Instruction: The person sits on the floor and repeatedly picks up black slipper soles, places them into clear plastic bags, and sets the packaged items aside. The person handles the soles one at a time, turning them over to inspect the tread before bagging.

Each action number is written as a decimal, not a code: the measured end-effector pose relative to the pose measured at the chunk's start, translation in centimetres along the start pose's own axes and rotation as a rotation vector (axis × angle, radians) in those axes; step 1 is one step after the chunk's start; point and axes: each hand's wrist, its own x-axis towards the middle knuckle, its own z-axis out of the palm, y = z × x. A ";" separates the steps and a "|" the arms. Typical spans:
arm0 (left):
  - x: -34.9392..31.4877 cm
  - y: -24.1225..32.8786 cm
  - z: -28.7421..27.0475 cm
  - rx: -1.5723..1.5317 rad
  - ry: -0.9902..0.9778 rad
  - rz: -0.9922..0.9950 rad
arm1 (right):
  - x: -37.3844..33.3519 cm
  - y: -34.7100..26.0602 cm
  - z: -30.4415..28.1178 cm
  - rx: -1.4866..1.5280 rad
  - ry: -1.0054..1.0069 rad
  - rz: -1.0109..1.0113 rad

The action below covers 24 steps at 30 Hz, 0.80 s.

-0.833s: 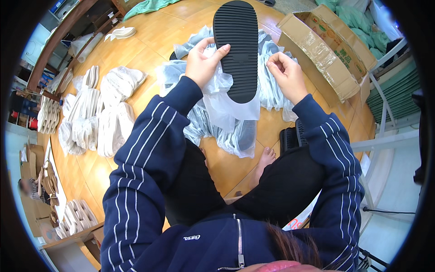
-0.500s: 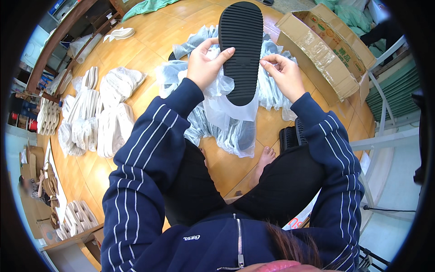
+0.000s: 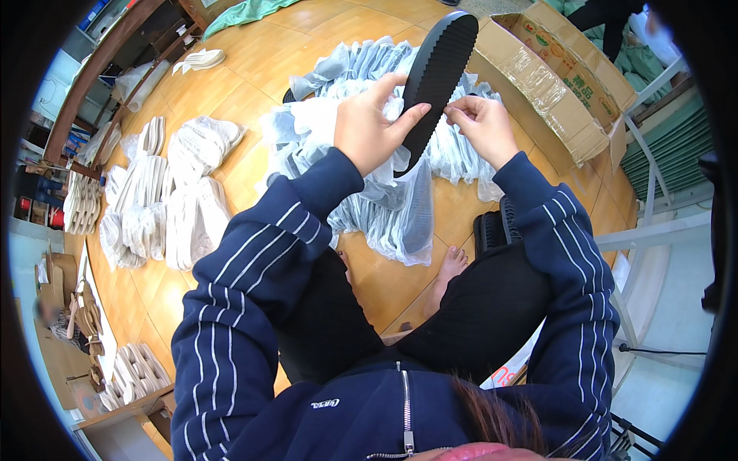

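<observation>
A black ribbed shoe sole (image 3: 437, 81) is tilted on edge in front of me, its long side upright. My left hand (image 3: 370, 127) grips it by its left side, thumb on the ribbed face. Thin white plastic hangs around that hand's fingers. My right hand (image 3: 484, 127) is at the sole's right edge, thumb and fingertips pinched together; whether they hold the edge or something small I cannot make out. Beneath both hands lies a heap of plastic-wrapped dark soles (image 3: 392, 219) on the floor.
Bundles of white soles (image 3: 198, 203), many in clear plastic, lie on the tiled floor to the left. An open cardboard box (image 3: 550, 100) stands at the far right. A pair of black slippers (image 3: 492, 234) is beside my right knee. A wooden shelf (image 3: 100, 77) is at the far left.
The sole has turned from nearly face-on to edge-on and leans to the right. My left hand has shifted right and slightly down with it; my right hand stays nearly in place.
</observation>
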 end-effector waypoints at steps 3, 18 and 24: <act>0.0 0.6 -0.2 0.044 0.001 0.021 | -0.2 -0.5 0.0 -0.134 0.018 -0.053; 0.4 -1.9 0.3 -0.254 0.049 -0.140 | 0.0 -0.1 -0.1 0.171 0.109 -0.003; 0.6 -2.8 -0.6 -0.501 0.026 -0.349 | -0.1 -0.2 -0.8 0.306 0.095 0.034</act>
